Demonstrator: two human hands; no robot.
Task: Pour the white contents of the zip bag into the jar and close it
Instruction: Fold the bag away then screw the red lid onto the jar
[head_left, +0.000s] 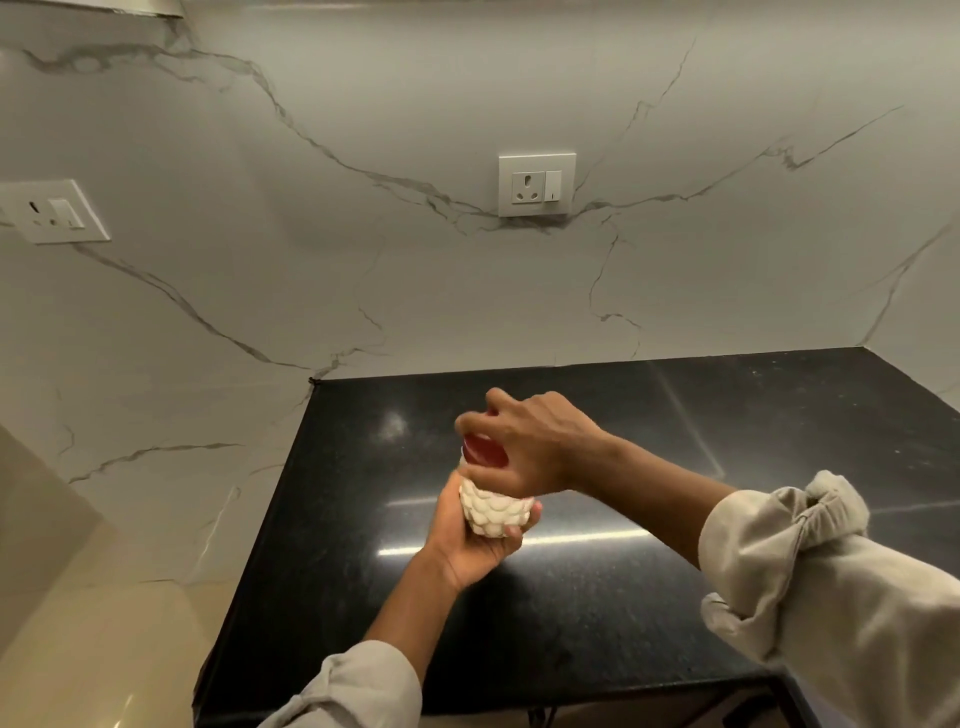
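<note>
A small jar (497, 512) with a bumpy surface, white with its contents, is held above the black counter (649, 571). My left hand (470, 545) grips its lower body from below. A red lid (484, 453) sits on top of the jar, and my right hand (530, 441) curls over it, fingers wrapped round its rim. The right hand's fingers are blurred. No zip bag is in view.
The glossy black counter ends at a marble wall behind and to the left, and its front edge runs near the bottom of the view. Two socket plates (536, 184) (54, 211) sit on the wall. A pale floor (93, 649) lies at lower left.
</note>
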